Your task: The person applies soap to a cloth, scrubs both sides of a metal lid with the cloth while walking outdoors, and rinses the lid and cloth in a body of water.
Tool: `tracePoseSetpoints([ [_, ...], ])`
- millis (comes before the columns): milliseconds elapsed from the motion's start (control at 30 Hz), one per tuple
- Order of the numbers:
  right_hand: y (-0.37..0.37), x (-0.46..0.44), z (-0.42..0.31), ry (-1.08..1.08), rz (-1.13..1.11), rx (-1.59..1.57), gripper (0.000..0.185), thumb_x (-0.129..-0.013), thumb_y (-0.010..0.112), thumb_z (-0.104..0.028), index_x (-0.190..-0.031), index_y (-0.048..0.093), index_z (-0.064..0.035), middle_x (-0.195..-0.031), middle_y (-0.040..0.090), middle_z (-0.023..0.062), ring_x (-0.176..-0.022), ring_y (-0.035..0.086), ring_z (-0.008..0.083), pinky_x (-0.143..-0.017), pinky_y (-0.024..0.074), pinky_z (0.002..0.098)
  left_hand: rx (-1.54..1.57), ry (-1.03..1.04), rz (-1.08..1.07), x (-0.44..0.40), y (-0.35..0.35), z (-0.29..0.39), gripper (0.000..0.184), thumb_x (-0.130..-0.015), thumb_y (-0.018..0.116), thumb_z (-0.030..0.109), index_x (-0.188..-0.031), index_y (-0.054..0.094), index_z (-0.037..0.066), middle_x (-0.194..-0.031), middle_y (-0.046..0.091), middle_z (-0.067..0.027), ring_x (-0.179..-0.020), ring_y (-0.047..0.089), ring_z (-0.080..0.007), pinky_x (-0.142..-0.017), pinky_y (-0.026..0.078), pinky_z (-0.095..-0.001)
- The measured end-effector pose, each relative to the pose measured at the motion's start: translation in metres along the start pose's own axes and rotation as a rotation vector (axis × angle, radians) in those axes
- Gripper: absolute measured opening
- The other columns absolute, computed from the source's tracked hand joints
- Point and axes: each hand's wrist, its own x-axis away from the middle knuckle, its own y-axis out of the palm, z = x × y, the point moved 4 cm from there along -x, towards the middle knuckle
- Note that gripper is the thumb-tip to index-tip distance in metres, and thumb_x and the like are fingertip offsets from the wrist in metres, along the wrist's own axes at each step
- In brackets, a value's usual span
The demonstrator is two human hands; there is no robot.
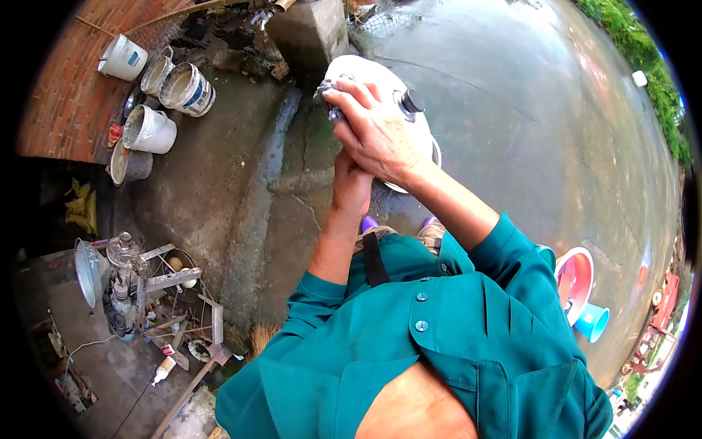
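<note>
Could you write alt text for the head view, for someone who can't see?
A person's right hand holds a crumpled cloth against a white object with a black knob, left hand close below, over wet concrete; buckets stand at picture left.

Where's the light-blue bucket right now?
Head view, lower right, on the person's right side: the light-blue bucket is right beside the pink basin, out on the wet ground.
</note>
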Motion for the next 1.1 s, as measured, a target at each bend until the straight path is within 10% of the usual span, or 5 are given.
tracePoseSetpoints([
  [200,0.027,-0.045,0.059,0.283,-0.154,-0.037,0.035,-0.084,0.045,-0.025,-0.105,0.059,-0.0017,-0.113,0.054,0.0188,-0.108,0.047,0.0338,-0.094,0.0377,0.0419,-0.109,-0.135,-0.022,0.023,0.008,0.004,0.038,-0.068,0.055,-0.008,-0.105,0.057,-0.001,-0.094,0.062,-0.0047,-0.086,0.058,-0.0138,-0.079,0.046,-0.0279],
  [300,0.037,-0.054,0.103,0.605,-0.238,-0.138,0.036,-0.082,0.048,-0.029,-0.096,0.062,0.0013,-0.089,0.064,0.022,-0.086,0.062,0.0361,-0.083,0.0455,0.0421,-0.047,-0.079,0.016,0.035,0.009,0.015,0.036,-0.068,0.054,-0.009,-0.102,0.058,0.0,-0.095,0.062,-0.005,-0.086,0.058,-0.0135,-0.079,0.046,-0.0272],
  [467,0.044,-0.02,0.048,0.373,-0.183,-0.171,0.034,-0.082,0.046,-0.02,-0.11,0.054,-0.0017,-0.113,0.052,0.0218,-0.11,0.045,0.037,-0.096,0.0349,0.0431,0.135,-0.013,0.157,0.027,-0.025,0.003,0.035,-0.067,0.052,-0.01,-0.1,0.059,0.0,-0.092,0.062,-0.0064,-0.083,0.059,-0.0143,-0.079,0.047,-0.0283],
  [667,0.042,0.054,-0.006,0.244,-0.033,-0.145,0.042,-0.077,0.052,-0.011,-0.118,0.05,-0.0052,-0.121,0.047,0.0198,-0.111,0.045,0.0357,-0.096,0.0336,0.0475,0.436,0.036,0.29,0.003,-0.071,0.029,0.047,-0.07,0.049,0.0,-0.116,0.049,-0.004,-0.116,0.053,-0.0136,-0.105,0.052,-0.0258,-0.094,0.042,-0.0382],
  [1100,0.004,0.08,0.029,0.081,0.036,-0.198,0.039,-0.065,0.054,0.001,-0.103,0.059,-0.0022,-0.113,0.055,0.0198,-0.101,0.053,0.0357,-0.093,0.0387,0.0412,0.693,-0.128,0.321,0.031,-0.089,0.024,0.055,-0.066,0.053,-0.002,-0.121,0.046,-0.004,-0.118,0.054,-0.0166,-0.111,0.05,-0.0303,-0.102,0.034,-0.0468],
])
